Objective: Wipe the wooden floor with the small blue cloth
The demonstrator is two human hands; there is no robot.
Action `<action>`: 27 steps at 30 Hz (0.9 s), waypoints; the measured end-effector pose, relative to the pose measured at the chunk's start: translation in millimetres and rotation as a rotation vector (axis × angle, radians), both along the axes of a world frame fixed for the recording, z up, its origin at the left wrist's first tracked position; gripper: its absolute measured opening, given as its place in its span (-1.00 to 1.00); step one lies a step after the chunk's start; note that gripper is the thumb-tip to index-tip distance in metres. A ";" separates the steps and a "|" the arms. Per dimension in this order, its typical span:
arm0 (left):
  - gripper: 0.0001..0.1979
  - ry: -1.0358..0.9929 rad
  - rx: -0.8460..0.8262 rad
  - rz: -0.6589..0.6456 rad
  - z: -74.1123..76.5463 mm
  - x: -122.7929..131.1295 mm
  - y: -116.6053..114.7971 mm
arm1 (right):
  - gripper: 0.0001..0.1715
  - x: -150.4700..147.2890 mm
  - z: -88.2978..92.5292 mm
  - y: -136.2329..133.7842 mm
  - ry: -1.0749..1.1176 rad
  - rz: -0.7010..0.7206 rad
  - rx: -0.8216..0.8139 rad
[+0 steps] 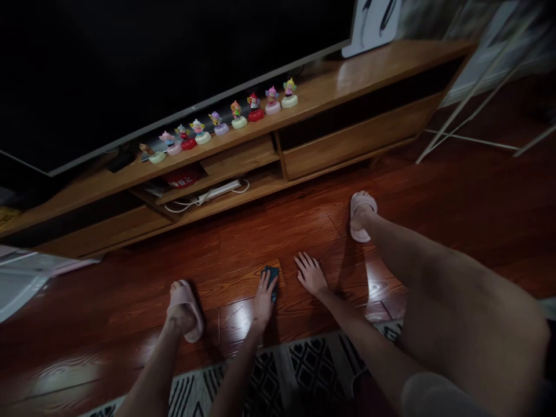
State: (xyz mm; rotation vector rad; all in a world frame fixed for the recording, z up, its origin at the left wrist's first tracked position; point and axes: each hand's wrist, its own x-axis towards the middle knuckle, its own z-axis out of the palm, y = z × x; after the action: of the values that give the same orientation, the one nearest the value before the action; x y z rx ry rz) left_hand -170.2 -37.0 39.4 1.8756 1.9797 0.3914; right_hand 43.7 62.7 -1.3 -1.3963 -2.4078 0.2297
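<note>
My left hand (263, 296) presses a small dark teal cloth (273, 274) against the reddish wooden floor (234, 231). Its fingers lie over the cloth, and part of the cloth is hidden under them. To the right, my right hand (311, 275) rests flat on the boards with its fingers spread, holding nothing. A short stretch of floor separates the two hands. On either side of them stand my feet in pale pink slippers, the left slipper (191, 310) and the right slipper (357, 231).
A long wooden TV cabinet (365, 147) runs across in front, with a large dark television (174, 63) and a row of several small figurines (220, 124) on top. A white power strip (219, 191) sits on its lower shelf. Behind my hands lies a patterned rug (313, 362).
</note>
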 end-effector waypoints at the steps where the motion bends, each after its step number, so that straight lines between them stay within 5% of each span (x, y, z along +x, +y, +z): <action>1: -0.26 -0.021 0.002 0.040 -2.0 -16.1 1.8 | -0.36 0.0 0.9 0.0 -0.002 -0.001 -0.005; 5: -0.29 -0.069 0.066 0.292 -5.5 -76.0 0.2 | -0.36 -0.1 4.6 0.0 -0.013 -0.001 -0.026; 9: -0.42 -0.056 0.076 0.327 -2.6 -100.6 -13.8 | -0.34 0.0 5.9 0.0 -0.027 0.004 -0.052; 16: -0.58 -0.056 0.027 0.259 -1.0 -83.8 -30.1 | -0.32 0.7 1.8 0.9 -0.037 0.024 -0.054; 27: -0.57 -0.046 0.014 0.166 -3.2 -38.1 -4.7 | -0.33 1.1 1.3 0.3 -0.035 0.029 -0.049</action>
State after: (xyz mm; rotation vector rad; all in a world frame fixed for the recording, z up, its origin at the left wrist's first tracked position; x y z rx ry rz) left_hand -208.3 -41.7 36.1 1.7000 2.1140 0.4922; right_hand 44.8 63.0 -0.1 -1.3980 -2.4681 0.2755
